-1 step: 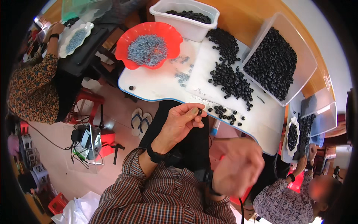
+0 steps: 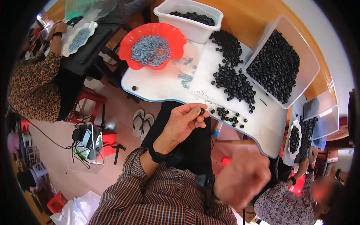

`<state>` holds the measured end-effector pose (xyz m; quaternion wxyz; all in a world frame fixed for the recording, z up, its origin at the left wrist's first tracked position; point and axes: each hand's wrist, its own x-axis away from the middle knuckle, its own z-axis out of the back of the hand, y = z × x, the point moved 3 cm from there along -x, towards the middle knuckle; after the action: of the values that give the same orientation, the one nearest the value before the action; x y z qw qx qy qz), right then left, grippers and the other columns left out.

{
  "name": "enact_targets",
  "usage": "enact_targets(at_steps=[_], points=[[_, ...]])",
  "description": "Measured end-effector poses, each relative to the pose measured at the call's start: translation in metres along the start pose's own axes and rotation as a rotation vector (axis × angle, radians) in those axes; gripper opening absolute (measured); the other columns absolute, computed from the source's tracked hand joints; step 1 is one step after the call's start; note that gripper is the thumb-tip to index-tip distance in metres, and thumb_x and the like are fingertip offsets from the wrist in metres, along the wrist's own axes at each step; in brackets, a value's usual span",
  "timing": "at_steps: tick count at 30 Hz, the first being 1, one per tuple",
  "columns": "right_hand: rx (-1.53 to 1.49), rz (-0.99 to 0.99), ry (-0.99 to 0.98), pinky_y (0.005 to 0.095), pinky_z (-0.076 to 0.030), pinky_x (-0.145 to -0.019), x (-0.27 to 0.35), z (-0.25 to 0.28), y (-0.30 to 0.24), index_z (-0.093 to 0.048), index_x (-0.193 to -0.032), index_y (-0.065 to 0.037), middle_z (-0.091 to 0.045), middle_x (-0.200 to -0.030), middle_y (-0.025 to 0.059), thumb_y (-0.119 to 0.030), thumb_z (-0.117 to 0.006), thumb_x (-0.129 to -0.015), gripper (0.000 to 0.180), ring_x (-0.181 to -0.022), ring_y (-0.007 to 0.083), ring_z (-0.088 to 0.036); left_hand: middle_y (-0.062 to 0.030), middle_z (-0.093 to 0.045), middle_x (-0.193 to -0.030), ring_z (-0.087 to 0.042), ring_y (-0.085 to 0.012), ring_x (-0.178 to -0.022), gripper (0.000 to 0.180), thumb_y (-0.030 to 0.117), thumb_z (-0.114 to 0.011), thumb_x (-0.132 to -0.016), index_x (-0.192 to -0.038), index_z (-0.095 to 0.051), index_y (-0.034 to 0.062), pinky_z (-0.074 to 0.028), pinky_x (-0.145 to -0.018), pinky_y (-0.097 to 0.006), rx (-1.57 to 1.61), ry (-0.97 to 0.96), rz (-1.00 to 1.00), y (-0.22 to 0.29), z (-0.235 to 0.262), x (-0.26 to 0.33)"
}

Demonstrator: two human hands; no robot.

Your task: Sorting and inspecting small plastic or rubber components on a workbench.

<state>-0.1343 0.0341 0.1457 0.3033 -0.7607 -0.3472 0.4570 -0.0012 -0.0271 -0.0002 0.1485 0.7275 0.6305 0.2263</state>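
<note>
The left hand (image 2: pixel 182 123) has thumb and forefinger clamped on a small black bead-shaped part (image 2: pixel 202 111), nearer the person than the red bowl (image 2: pixel 125 48) and to its right. The part's rounded, slightly glossy end shows just past the fingertips; its long axis is too small and too covered to make out. The right hand (image 2: pixel 243 179) is motion-blurred, farther right of the bowl and closer to the person; whether its fingers meet or hold anything cannot be told.

The bowl, smooth and wavy-rimmed, sits on the white, blue-edged table (image 2: pixel 157 90) and holds a heap of slender grey pieces (image 2: pixel 150 51), metallic-looking and pointing every way. Right of the bowl lies a pile of stubby, round black parts (image 2: pixel 232 83); beyond that pile leans a clear, straight-walled plastic bin (image 2: pixel 308 62), filled with similar ones.
</note>
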Motion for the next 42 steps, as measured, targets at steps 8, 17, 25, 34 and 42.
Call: enact_targets(at_steps=[8, 17, 25, 34, 42], points=[[-0.763, 0.283, -0.399, 0.0350, -0.038, -0.093, 0.011, -0.031, -0.066, -0.058, -0.121, -0.014, -0.057, -0.095, 0.0008, -0.024, -0.060, -0.092, 0.031, -0.096, 0.0119, -0.054, -0.0080, -0.063, -0.090, -0.058, -0.0094, -0.075, 0.022, 0.015, -0.056, -0.098, -0.105, -0.061, -0.0050, -0.051, -0.072, -0.025, -0.130, 0.103, -0.070, 0.057, -0.017, -0.043], [-0.823, 0.180, -0.351, 0.0337, -0.039, -0.085, 0.020, -0.035, -0.085, -0.060, -0.122, -0.013, -0.058, -0.094, -0.0027, -0.015, -0.050, -0.096, 0.028, -0.090, 0.0105, -0.054, -0.0147, -0.057, -0.101, -0.060, -0.0263, -0.096, 0.028, 0.017, -0.054, -0.098, -0.107, -0.050, -0.0086, -0.055, -0.086, -0.037, -0.157, 0.159, -0.294, 0.183, -0.065, -0.186], [-0.596, 0.010, -0.486, 0.0345, -0.041, -0.075, 0.006, -0.021, -0.097, -0.063, -0.119, -0.015, -0.055, -0.084, -0.0040, -0.025, -0.055, -0.094, 0.028, -0.078, 0.0120, -0.051, -0.0156, -0.062, -0.097, -0.063, -0.0240, -0.088, 0.022, 0.014, -0.054, -0.096, -0.103, -0.057, -0.0069, -0.055, -0.082, -0.037, -0.256, 0.099, -0.274, 0.120, -0.034, -0.115], [-0.480, -0.065, -0.433, 0.0324, -0.040, -0.069, 0.020, -0.026, -0.100, -0.065, -0.115, -0.014, -0.053, -0.077, -0.0048, -0.032, -0.055, -0.094, 0.029, -0.069, 0.0110, -0.048, -0.0086, -0.067, -0.089, -0.061, -0.0121, -0.069, 0.020, 0.015, -0.057, -0.096, -0.103, -0.064, -0.0030, -0.054, -0.064, -0.027, -0.292, 0.291, -0.071, 0.032, 0.040, 0.002], [-0.556, 0.072, -0.244, 0.0319, -0.040, -0.067, 0.033, -0.046, -0.101, -0.065, -0.113, -0.012, -0.052, -0.075, -0.0025, -0.034, -0.057, -0.092, 0.031, -0.067, 0.0123, -0.048, -0.0056, -0.067, -0.085, -0.061, -0.0092, -0.068, 0.021, 0.018, -0.059, -0.095, -0.101, -0.065, -0.0015, -0.055, -0.063, -0.025, -0.286, 0.378, -0.183, 0.044, 0.057, 0.017]])
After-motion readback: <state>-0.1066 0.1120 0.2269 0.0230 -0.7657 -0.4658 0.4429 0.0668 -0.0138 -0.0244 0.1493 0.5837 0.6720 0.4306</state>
